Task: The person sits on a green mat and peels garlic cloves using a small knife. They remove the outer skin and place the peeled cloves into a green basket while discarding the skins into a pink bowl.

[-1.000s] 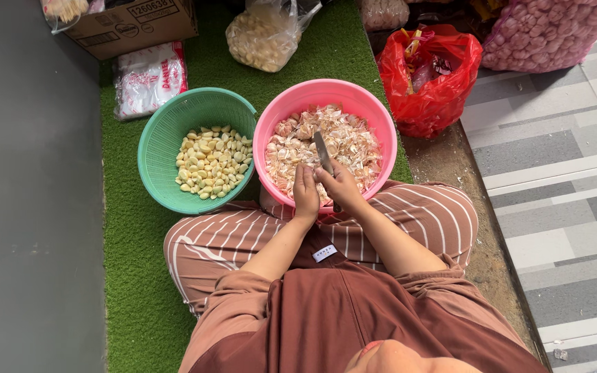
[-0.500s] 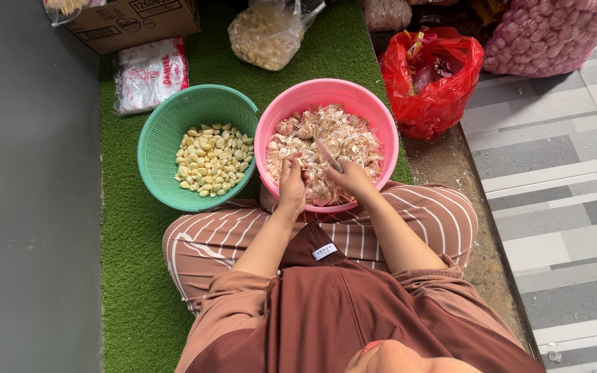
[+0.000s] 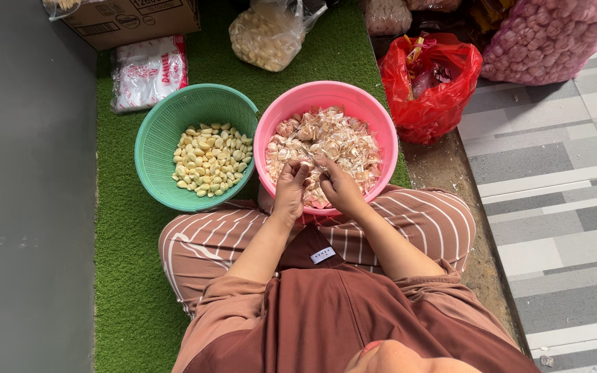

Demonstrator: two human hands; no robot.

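Note:
My left hand [image 3: 290,185] and my right hand [image 3: 340,186] meet over the near rim of a pink bowl [image 3: 326,90] filled with unpeeled garlic cloves and loose skins [image 3: 329,138]. The left fingers pinch a small garlic clove [image 3: 310,168] between the two hands. My right hand is curled closed against it; the small knife it held earlier is hidden under the fingers. A green basket [image 3: 195,94] holding peeled yellowish cloves [image 3: 209,159] stands to the left, touching the pink bowl.
I sit cross-legged on green artificial turf [image 3: 129,276]. A red plastic bag [image 3: 430,90], a clear bag of peeled garlic [image 3: 267,34], a cardboard box [image 3: 133,17], a white packet [image 3: 148,69] and a pink mesh sack [image 3: 554,34] lie beyond. Grey tiles [image 3: 561,173] run along the right.
Both hands have moved forward from my lap to the bowl's near rim. The knife blade, upright a second ago, no longer shows.

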